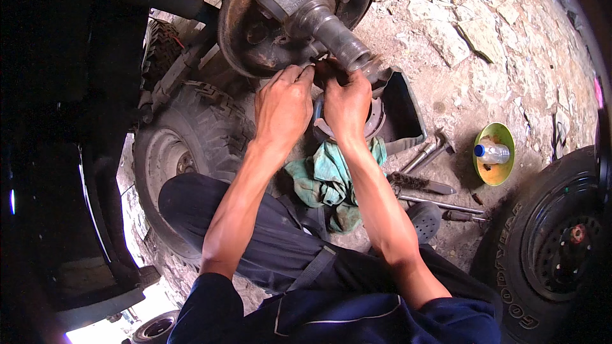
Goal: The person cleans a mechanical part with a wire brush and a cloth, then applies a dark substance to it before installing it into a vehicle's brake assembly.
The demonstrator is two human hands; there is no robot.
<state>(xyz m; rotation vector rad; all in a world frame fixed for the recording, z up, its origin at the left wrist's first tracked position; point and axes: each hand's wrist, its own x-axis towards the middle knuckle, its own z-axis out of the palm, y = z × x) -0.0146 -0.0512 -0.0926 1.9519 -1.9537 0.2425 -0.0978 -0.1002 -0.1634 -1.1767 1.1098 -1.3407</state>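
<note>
Both hands are raised to the lower edge of a rusty round brake backing plate (245, 41), just under a threaded metal axle spindle (339, 37). My left hand (284, 105) is closed, thumb and fingers pinched together at the plate's rim. Close beside it, my right hand (347, 103) is also closed, its fingers curled in below the spindle's end. Whatever the fingertips grip is hidden behind the hands and in shadow. Beneath my right hand, a curved brake shoe (375, 120) shows partly, next to a dark open container (408, 111).
A green cloth (326, 175) lies under my forearms. To the right are a hammer (438, 146), a wire brush (421, 183), a long metal rod (446, 205) and a green bowl (502, 173) holding a plastic bottle (496, 151). Tyres stand at left (213, 130) and right (510, 261).
</note>
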